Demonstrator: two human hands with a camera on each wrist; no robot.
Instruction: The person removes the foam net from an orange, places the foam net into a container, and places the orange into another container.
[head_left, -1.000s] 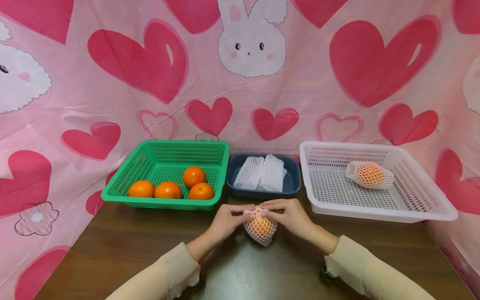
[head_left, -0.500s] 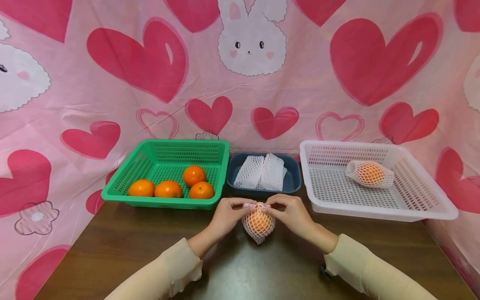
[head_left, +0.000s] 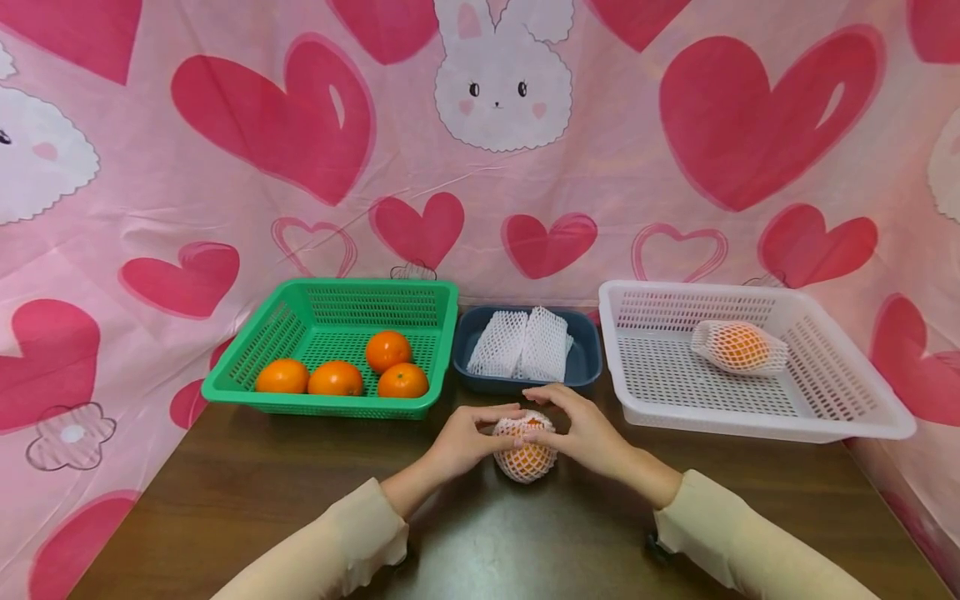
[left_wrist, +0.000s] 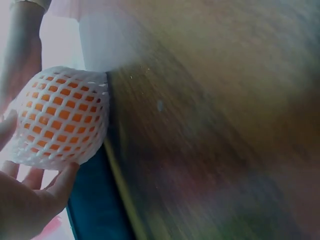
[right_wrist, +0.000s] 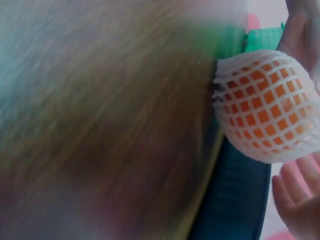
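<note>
An orange in a white foam net sleeve is between the two hands, near the middle of the table. The left hand holds its left side, thumb in front and fingers behind; in the left wrist view the left fingers touch the netting. The right hand is at the other side with its thumb across the front of the net and its index finger raised behind. In the right wrist view, the right fingers are spread and apart from the sleeved orange.
A green basket at the left holds several bare oranges. Behind the hands, a dark blue tray contains folded foam nets. A white basket at the right holds another netted orange.
Both hands pinched the net's top edge half a second ago. Now the right fingers have loosened and lifted, the left hand has shifted slightly right, and the orange has turned a little.
</note>
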